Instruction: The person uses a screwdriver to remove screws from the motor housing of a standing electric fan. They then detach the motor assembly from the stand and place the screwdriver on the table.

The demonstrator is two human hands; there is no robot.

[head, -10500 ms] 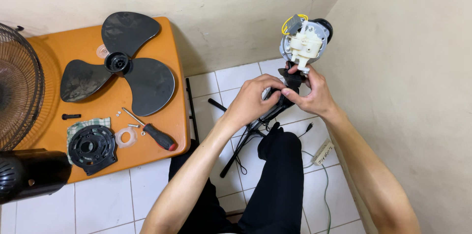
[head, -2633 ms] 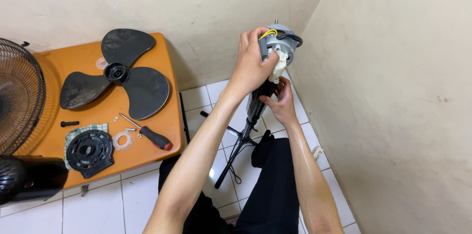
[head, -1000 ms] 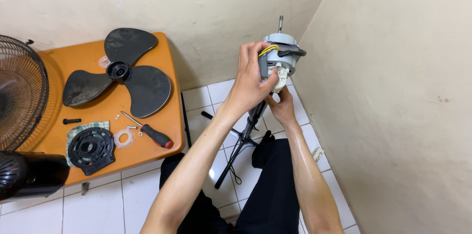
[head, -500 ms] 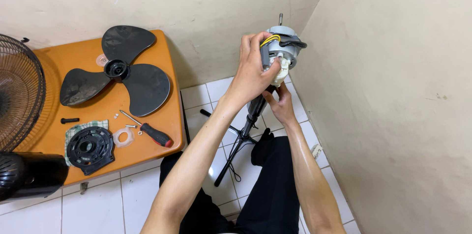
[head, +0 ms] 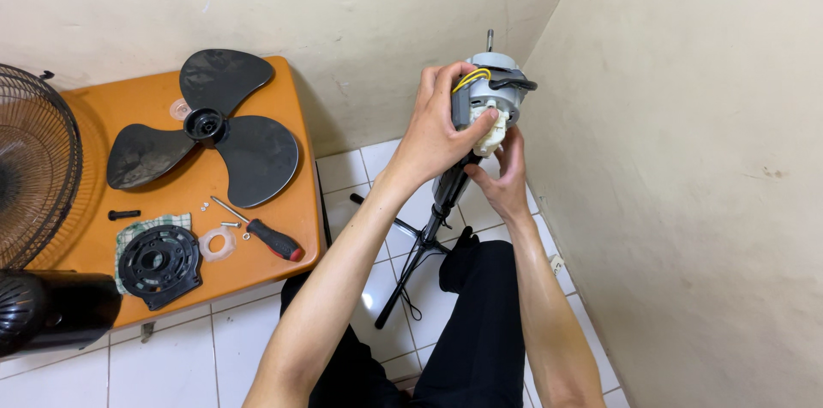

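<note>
Right hand [head: 506, 175] now higher beside fan motor [head: 490, 93]

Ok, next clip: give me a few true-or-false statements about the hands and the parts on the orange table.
1. The left hand grips the grey fan motor. True.
2. The right hand holds the red-handled screwdriver. False: it lies on the orange table; the hand is under the motor.
3. The black three-bladed fan blade lies on the table. True.
4. The blade is mounted on the motor. False: its metal shaft is bare.
</note>
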